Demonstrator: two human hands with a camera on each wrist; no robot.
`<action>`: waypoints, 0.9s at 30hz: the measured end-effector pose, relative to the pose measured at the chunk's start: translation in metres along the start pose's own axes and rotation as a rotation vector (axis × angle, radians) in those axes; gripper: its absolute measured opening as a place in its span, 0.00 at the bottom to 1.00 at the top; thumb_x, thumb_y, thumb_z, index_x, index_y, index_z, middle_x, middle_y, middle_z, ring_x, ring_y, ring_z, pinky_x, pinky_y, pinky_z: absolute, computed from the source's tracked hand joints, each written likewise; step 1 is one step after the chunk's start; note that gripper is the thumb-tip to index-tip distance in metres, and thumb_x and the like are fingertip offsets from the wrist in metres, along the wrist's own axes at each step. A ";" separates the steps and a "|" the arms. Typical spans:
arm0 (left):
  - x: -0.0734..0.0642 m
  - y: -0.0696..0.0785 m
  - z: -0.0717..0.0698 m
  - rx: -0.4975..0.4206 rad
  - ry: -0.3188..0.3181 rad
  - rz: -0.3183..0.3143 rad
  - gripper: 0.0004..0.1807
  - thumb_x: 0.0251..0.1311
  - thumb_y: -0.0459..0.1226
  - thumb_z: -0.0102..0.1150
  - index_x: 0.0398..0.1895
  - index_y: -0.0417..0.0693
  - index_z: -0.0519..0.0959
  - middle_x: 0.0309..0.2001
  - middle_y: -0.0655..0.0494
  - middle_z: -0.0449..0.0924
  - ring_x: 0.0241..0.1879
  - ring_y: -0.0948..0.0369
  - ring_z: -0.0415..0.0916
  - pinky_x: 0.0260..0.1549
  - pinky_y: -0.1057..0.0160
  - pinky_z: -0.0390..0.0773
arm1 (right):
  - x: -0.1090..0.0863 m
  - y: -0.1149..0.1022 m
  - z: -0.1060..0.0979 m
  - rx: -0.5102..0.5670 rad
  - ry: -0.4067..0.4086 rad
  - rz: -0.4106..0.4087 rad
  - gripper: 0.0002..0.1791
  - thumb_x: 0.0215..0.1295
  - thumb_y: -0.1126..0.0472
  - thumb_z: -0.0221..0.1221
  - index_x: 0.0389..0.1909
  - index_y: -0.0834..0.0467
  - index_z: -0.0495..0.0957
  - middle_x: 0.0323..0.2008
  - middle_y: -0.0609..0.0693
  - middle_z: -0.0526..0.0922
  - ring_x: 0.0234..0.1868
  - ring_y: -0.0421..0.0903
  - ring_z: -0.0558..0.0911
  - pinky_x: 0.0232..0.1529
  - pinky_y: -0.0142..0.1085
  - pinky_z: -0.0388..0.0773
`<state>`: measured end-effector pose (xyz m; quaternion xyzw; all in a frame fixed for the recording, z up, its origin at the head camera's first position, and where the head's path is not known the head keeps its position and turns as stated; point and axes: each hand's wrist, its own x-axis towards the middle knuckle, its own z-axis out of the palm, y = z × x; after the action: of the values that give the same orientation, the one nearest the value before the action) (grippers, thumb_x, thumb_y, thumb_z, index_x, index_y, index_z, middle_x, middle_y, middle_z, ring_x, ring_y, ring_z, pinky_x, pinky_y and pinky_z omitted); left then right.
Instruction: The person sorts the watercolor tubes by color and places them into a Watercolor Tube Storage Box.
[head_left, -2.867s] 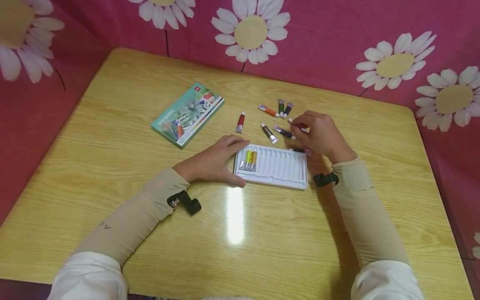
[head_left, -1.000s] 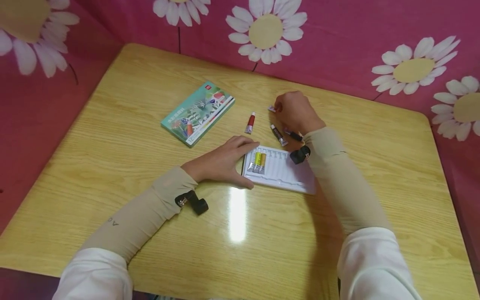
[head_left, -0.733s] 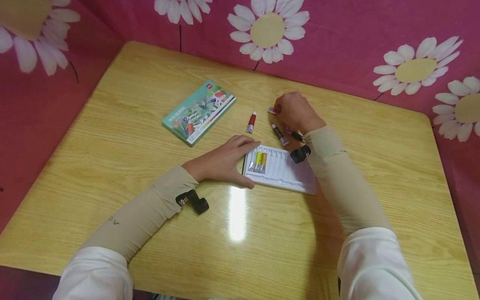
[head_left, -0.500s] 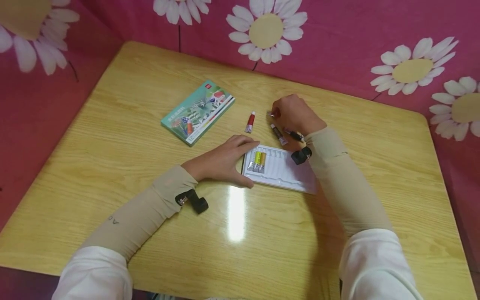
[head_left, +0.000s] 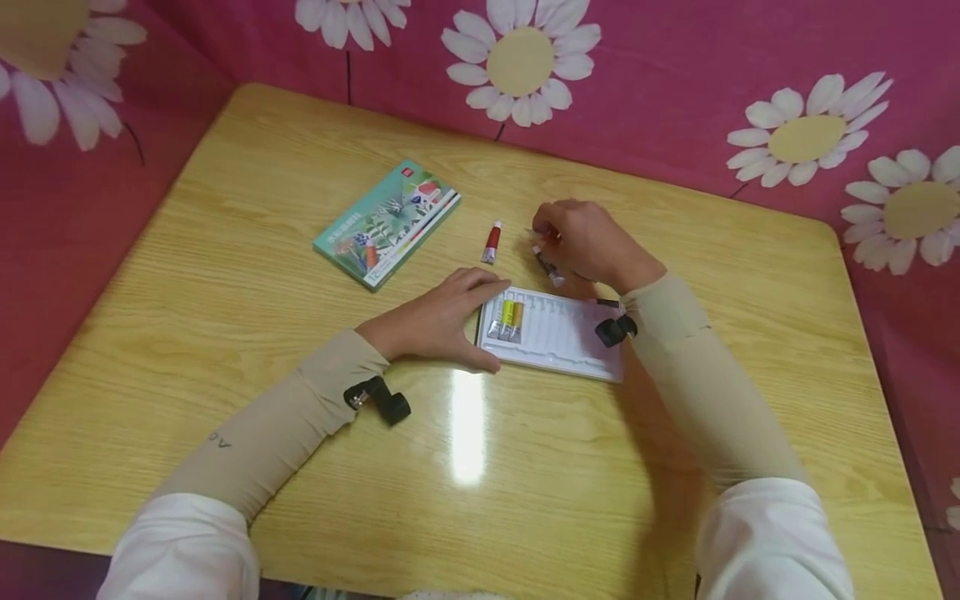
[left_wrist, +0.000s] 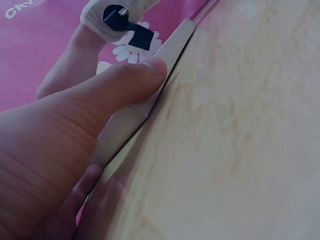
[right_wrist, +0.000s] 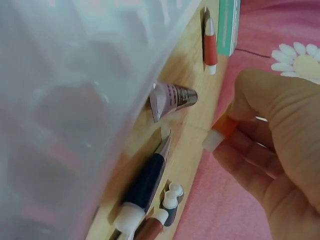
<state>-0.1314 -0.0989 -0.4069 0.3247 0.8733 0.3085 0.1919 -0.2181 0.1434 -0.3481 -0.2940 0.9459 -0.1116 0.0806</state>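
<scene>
My left hand [head_left: 442, 321] grips the left end of a white plastic tray [head_left: 573, 354], thumb on its near side and fingers at its far side. In the left wrist view the thumb presses the tray's side wall [left_wrist: 172, 47]. Three paint tubes [head_left: 507, 321], one of them bright yellow, lie side by side in the tray's left slots. Beyond the tray, my right hand [head_left: 588, 242] pinches an orange paint tube [right_wrist: 226, 125], its white cap pointing out from the fingers. Close by lie a black-labelled tube [right_wrist: 176, 99] and a dark blue tube [right_wrist: 144, 182].
A red tube [head_left: 492, 242] lies behind the tray, left of the black-labelled one. Further left is a green paint box [head_left: 386, 225]. Small white-capped tubes [right_wrist: 170, 201] and a brownish-red tube [right_wrist: 151, 227] lie near the dark blue one. A flowered pink cloth [head_left: 645, 100] hangs behind the table.
My right hand went left to the back tubes, took the orange tube, and has since drawn it back slightly toward the tray. The left hand has kept its hold on the tray.
</scene>
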 end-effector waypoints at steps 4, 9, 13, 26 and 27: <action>0.000 0.000 0.000 0.002 0.000 -0.010 0.64 0.48 0.65 0.74 0.84 0.55 0.52 0.81 0.54 0.54 0.80 0.56 0.51 0.80 0.51 0.59 | -0.011 -0.004 0.001 0.019 0.028 -0.093 0.11 0.63 0.66 0.70 0.46 0.60 0.82 0.40 0.54 0.87 0.39 0.49 0.82 0.45 0.43 0.85; 0.000 0.000 0.000 0.005 -0.006 -0.020 0.65 0.48 0.66 0.74 0.84 0.54 0.51 0.81 0.53 0.53 0.81 0.55 0.50 0.81 0.51 0.59 | -0.024 -0.009 0.002 0.028 0.053 -0.203 0.12 0.61 0.63 0.73 0.43 0.60 0.83 0.38 0.53 0.85 0.38 0.48 0.83 0.43 0.43 0.86; 0.000 0.000 0.000 0.002 -0.003 -0.009 0.65 0.48 0.66 0.74 0.84 0.55 0.52 0.81 0.54 0.53 0.80 0.56 0.51 0.80 0.50 0.60 | -0.032 -0.011 0.004 0.013 0.062 -0.265 0.11 0.62 0.62 0.73 0.42 0.60 0.85 0.37 0.52 0.85 0.37 0.47 0.83 0.42 0.41 0.87; 0.000 0.000 -0.002 -0.006 -0.005 -0.006 0.65 0.48 0.66 0.74 0.84 0.53 0.52 0.81 0.54 0.53 0.80 0.56 0.50 0.80 0.52 0.60 | -0.051 -0.017 0.015 -0.011 0.082 -0.468 0.14 0.59 0.74 0.68 0.46 0.61 0.87 0.41 0.54 0.87 0.45 0.50 0.84 0.48 0.42 0.87; 0.000 0.000 -0.002 -0.007 -0.006 -0.005 0.65 0.48 0.66 0.74 0.84 0.53 0.52 0.81 0.54 0.53 0.80 0.56 0.50 0.80 0.52 0.60 | -0.052 -0.018 0.016 -0.014 0.081 -0.479 0.14 0.59 0.74 0.68 0.46 0.61 0.87 0.42 0.54 0.87 0.45 0.49 0.84 0.48 0.42 0.87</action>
<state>-0.1327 -0.0992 -0.4057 0.3226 0.8725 0.3099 0.1964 -0.1625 0.1562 -0.3541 -0.5058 0.8523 -0.1328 0.0120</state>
